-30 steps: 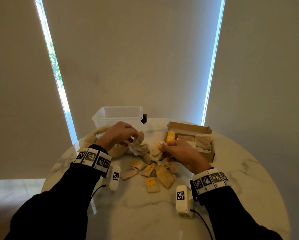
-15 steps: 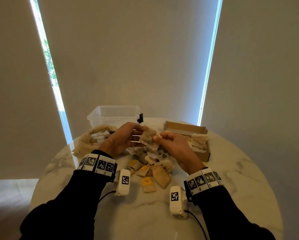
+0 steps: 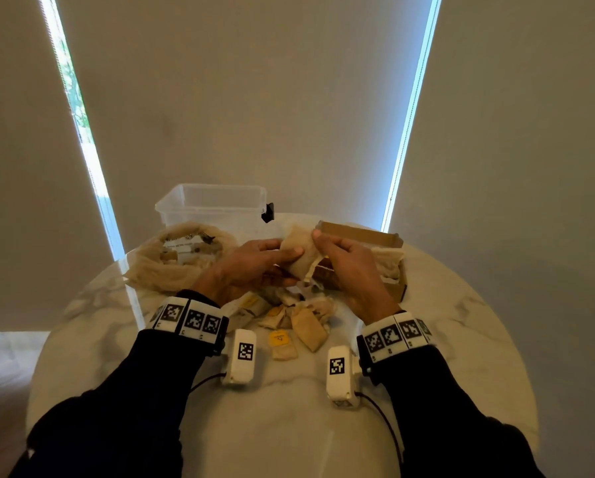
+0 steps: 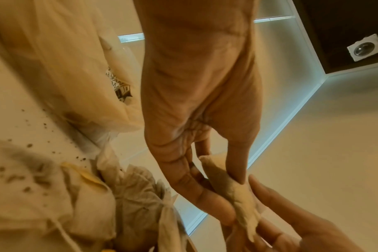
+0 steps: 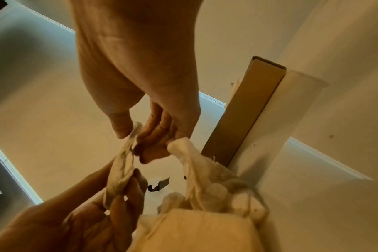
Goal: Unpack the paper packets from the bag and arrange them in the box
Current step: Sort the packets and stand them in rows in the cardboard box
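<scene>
A crumpled, soft paper packet is pinched between the left hand and right hand, raised above the round marble table near its far edge. More packets are heaped mid-table; the cardboard box stands far-right, the gauzy bag far-left.

Black sleeves, white tag-printed wristbands, cabled white wrist cameras.
</scene>
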`<act>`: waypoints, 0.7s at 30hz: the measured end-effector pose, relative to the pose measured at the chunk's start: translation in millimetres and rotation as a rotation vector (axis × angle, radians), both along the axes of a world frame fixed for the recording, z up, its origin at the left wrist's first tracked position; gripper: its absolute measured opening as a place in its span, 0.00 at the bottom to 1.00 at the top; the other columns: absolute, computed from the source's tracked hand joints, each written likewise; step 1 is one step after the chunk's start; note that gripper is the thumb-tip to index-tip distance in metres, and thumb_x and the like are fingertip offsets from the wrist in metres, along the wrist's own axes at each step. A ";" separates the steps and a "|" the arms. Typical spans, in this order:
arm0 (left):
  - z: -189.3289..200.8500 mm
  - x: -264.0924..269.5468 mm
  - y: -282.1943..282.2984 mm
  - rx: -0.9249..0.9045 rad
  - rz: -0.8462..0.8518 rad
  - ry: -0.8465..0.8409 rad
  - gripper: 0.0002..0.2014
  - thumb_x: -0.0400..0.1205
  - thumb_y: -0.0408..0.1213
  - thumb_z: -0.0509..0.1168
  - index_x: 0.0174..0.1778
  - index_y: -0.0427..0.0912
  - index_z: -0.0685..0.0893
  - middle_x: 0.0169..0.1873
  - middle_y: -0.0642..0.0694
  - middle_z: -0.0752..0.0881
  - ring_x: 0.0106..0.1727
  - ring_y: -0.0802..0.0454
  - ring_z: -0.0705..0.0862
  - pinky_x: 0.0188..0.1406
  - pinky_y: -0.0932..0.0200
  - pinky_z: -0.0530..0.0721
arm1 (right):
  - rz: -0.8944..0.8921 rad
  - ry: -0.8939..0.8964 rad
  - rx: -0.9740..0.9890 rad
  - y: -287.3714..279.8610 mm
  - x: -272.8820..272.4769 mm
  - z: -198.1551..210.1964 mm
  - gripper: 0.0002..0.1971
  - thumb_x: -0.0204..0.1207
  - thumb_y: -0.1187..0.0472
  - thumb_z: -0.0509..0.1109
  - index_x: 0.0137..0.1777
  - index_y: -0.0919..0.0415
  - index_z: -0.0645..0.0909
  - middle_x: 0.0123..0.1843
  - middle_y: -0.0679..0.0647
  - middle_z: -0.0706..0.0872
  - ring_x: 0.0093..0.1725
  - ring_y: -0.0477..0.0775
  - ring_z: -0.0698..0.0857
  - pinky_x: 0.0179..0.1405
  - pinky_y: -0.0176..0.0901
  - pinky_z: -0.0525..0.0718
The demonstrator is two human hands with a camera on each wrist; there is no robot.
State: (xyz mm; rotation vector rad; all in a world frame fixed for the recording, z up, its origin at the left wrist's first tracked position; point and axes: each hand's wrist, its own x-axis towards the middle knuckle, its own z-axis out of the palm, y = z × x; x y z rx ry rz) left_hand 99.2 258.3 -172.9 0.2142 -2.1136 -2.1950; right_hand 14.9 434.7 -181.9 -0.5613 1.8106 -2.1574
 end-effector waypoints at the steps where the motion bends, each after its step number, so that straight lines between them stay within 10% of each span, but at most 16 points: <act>1: -1.9 0.7 -1.0 -0.007 0.025 0.002 0.14 0.87 0.38 0.74 0.67 0.38 0.90 0.55 0.37 0.94 0.50 0.44 0.95 0.52 0.53 0.95 | 0.001 0.031 0.035 -1.0 1.9 -1.4 0.16 0.83 0.49 0.79 0.62 0.59 0.92 0.54 0.57 0.97 0.56 0.60 0.96 0.58 0.61 0.95; 10: -8.2 10.7 -2.7 -0.120 0.063 0.008 0.18 0.85 0.46 0.77 0.68 0.43 0.90 0.54 0.37 0.95 0.54 0.34 0.95 0.60 0.35 0.93 | 0.017 0.013 0.060 -0.7 11.5 1.3 0.11 0.87 0.54 0.76 0.62 0.59 0.92 0.53 0.59 0.96 0.57 0.62 0.95 0.58 0.60 0.95; 16: -9.8 9.5 -7.1 -0.133 0.204 0.114 0.16 0.83 0.48 0.79 0.62 0.42 0.94 0.53 0.42 0.96 0.55 0.44 0.96 0.59 0.45 0.94 | 0.171 0.001 0.148 -5.3 25.8 6.7 0.18 0.83 0.53 0.80 0.67 0.62 0.85 0.54 0.61 0.96 0.49 0.58 0.97 0.44 0.43 0.95; 21: -11.4 6.7 -12.8 -0.150 0.231 0.076 0.19 0.84 0.45 0.79 0.66 0.38 0.90 0.54 0.40 0.96 0.55 0.43 0.95 0.57 0.48 0.95 | 0.017 0.012 0.198 -6.4 19.9 4.0 0.10 0.83 0.62 0.80 0.61 0.63 0.89 0.52 0.64 0.96 0.54 0.65 0.96 0.59 0.62 0.95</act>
